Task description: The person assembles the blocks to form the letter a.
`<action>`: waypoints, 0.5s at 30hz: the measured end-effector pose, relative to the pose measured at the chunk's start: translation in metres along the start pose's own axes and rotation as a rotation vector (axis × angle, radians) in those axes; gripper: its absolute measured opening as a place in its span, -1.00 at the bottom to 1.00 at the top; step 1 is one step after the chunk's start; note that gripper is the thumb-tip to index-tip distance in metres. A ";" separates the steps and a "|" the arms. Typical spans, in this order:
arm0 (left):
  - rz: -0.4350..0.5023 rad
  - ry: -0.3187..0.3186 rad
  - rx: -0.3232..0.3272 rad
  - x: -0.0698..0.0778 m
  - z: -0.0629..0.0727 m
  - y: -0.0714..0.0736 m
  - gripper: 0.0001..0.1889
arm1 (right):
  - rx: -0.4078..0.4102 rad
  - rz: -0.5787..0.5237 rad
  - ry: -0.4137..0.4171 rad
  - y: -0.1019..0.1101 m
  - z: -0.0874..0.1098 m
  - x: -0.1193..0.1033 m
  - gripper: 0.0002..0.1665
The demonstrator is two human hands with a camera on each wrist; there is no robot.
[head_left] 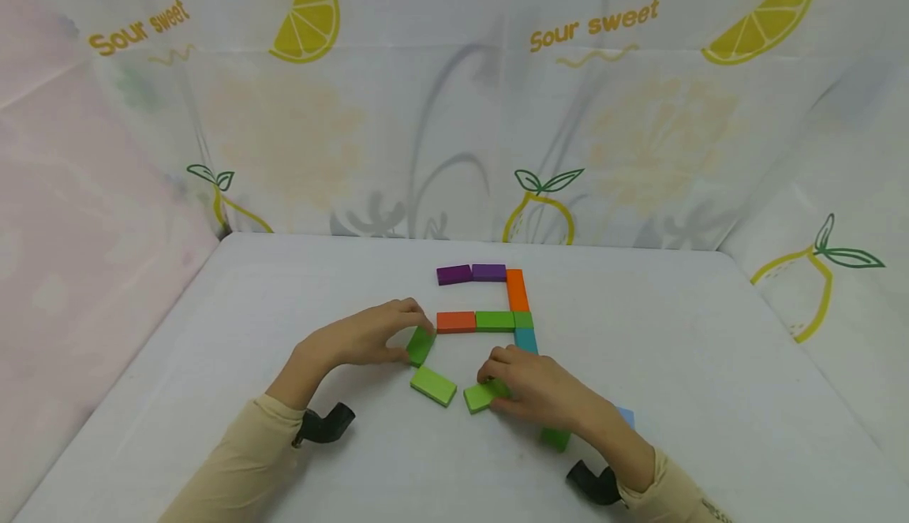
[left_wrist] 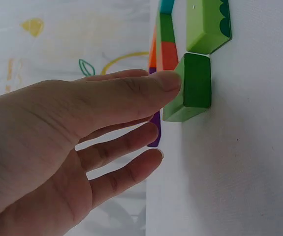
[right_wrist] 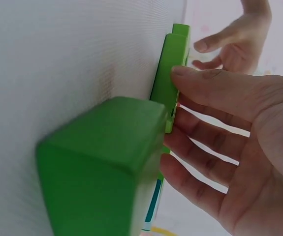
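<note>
- Pinched in the left hand [head_left: 369, 335], a dark green block [head_left: 420, 347], between thumb and fingers!
- Right hand [head_left: 536, 385] grips a lime block [head_left: 479, 397], its left end poking out.

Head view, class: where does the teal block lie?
In the head view, the teal block lies just right of centre, between the small green block and the right hand.
</note>
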State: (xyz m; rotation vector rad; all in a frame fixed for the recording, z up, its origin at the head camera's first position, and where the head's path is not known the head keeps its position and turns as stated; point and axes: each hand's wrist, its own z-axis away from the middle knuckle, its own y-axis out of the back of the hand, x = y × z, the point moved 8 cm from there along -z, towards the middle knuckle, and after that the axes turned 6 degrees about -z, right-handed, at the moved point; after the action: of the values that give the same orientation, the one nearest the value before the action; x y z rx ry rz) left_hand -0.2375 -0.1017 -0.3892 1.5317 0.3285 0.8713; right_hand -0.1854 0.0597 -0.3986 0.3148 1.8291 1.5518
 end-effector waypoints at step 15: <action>0.000 0.016 -0.038 -0.001 -0.004 -0.009 -0.63 | -0.008 -0.002 -0.014 0.000 0.000 0.003 -0.75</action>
State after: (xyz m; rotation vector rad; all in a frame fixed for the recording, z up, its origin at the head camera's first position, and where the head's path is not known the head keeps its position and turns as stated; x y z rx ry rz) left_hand -0.2378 -0.0979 -0.3986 1.4901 0.3222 0.8854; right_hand -0.1874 0.0612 -0.3999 0.3200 1.8112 1.5517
